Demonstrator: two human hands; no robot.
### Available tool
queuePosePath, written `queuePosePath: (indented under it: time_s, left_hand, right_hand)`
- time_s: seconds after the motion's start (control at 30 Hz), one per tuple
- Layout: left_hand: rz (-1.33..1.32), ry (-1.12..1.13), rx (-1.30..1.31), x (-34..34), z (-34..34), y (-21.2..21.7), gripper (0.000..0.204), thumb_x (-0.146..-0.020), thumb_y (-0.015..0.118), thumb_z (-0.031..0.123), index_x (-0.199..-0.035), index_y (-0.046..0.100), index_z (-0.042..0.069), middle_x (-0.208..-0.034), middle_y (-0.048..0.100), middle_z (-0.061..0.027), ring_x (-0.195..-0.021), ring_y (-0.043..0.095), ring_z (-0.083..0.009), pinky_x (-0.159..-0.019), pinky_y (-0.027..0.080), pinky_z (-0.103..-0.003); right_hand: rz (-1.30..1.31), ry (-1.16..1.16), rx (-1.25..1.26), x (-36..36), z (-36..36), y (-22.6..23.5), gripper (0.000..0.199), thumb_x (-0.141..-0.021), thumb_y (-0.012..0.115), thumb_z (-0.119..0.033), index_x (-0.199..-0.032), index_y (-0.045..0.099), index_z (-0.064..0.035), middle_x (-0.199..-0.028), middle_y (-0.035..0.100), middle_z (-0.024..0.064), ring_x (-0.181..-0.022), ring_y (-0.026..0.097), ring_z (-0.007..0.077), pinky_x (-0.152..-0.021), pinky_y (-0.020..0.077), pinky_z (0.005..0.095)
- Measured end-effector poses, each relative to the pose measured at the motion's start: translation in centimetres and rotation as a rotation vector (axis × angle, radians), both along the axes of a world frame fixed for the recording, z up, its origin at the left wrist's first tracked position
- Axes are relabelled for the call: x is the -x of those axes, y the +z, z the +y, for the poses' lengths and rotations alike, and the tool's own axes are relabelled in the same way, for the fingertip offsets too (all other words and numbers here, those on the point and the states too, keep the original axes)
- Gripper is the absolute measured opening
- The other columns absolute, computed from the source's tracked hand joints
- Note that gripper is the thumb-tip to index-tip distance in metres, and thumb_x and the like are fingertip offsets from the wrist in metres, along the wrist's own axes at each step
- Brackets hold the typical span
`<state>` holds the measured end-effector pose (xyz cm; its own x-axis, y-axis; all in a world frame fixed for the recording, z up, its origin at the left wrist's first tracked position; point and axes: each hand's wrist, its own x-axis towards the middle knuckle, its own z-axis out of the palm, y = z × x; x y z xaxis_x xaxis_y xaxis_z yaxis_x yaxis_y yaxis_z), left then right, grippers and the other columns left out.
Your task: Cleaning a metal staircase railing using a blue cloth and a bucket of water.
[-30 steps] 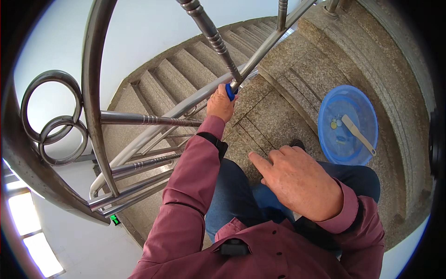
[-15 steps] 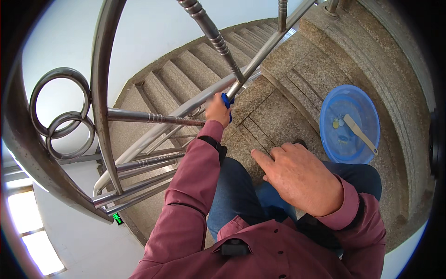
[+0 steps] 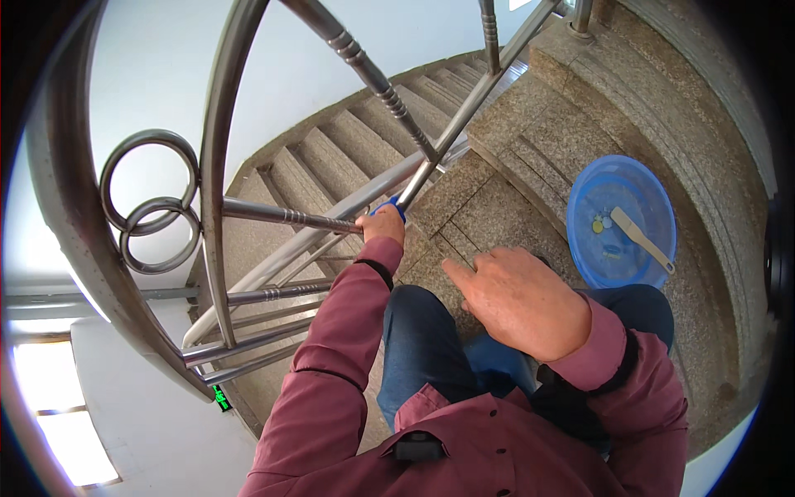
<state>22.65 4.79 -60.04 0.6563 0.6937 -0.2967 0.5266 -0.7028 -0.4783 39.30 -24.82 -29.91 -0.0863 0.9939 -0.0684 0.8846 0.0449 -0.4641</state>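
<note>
A round blue plastic basin (image 3: 621,217) sits on a speckled granite step (image 3: 530,157), to the right of the steel stair railing (image 3: 431,149). Inside the basin lie a pale flat scraper-like tool (image 3: 642,240), slanting across the bottom, and a few small bits beside it, too small to tell what they are.

The left hand (image 3: 383,225) is stretched out to the railing's slanted lower bar and is closed around a small blue cloth or pad (image 3: 389,207), pressed against the metal. The right hand (image 3: 522,300) hovers nearer the body, between the railing and the basin, fingers loosely spread, index finger extended, holding nothing.

The railing is polished tubular steel: smooth curved top rails, thin balusters with ringed grooves, and two round hoops (image 3: 153,203) to the left of the left hand. The steps are rough, grainy stone with grooved lines near their edges. The sleeves (image 3: 331,364) are dull red fabric, above blue jeans (image 3: 422,348).
</note>
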Motion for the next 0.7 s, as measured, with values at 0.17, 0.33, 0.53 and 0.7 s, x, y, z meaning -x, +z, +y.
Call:
queuePosePath:
  time_s: [0.17, 0.33, 0.53, 0.7]
  left_hand:
    - [0.038, -0.021, 0.030, -1.1, -1.5, 3.3, 0.031, -0.102, 0.061, 0.014, -0.127, 0.079, 0.007, -0.120, 0.077, -0.0125, -0.100, 0.079, -0.0378, -0.074, 0.057, -0.070]
    - [0.273, -0.145, -0.018, -1.6, -3.0, 5.1, 0.030, -0.103, 0.059, 0.016, -0.120, 0.083, 0.008, -0.124, 0.079, -0.0152, -0.106, 0.077, -0.0418, -0.085, 0.055, -0.073]
    - [0.122, -0.141, -0.044, 0.4, -0.9, 6.1, 0.036, -0.106, 0.052, 0.018, -0.117, 0.082, 0.002, -0.112, 0.081, -0.0226, -0.105, 0.076, -0.0488, -0.098, 0.047, -0.073]
    - [0.171, -0.267, -0.118, 0.1, -2.0, 11.4, 0.024, -0.103, 0.062, 0.027, -0.102, 0.083, 0.014, -0.102, 0.083, -0.0093, -0.098, 0.079, -0.0287, -0.104, 0.045, -0.051]
  right_hand:
    - [0.003, -0.034, -0.069, -0.1, 0.1, -1.1, 0.034, -0.093, 0.075, -0.016, -0.121, 0.064, -0.0006, -0.083, 0.070, 0.0176, -0.086, 0.072, 0.0385, -0.076, 0.0561, 0.0517]
    - [-0.024, -0.069, -0.226, 0.0, 0.3, -2.2, 0.011, -0.091, 0.068, -0.014, -0.095, 0.068, -0.0035, -0.077, 0.073, 0.0166, -0.077, 0.076, 0.0363, -0.067, 0.0594, 0.0491]
    - [-0.002, -0.049, -0.169, 0.6, 1.4, -2.3, 0.025, -0.093, 0.072, -0.016, -0.113, 0.066, -0.0025, -0.082, 0.072, 0.0176, -0.083, 0.073, 0.0399, -0.075, 0.0573, 0.0528]
    - [0.020, -0.053, -0.213, 0.8, 1.7, -2.9, 0.018, -0.089, 0.071, -0.015, -0.103, 0.070, -0.0034, -0.082, 0.074, 0.0186, -0.082, 0.075, 0.0399, -0.072, 0.0594, 0.0529]
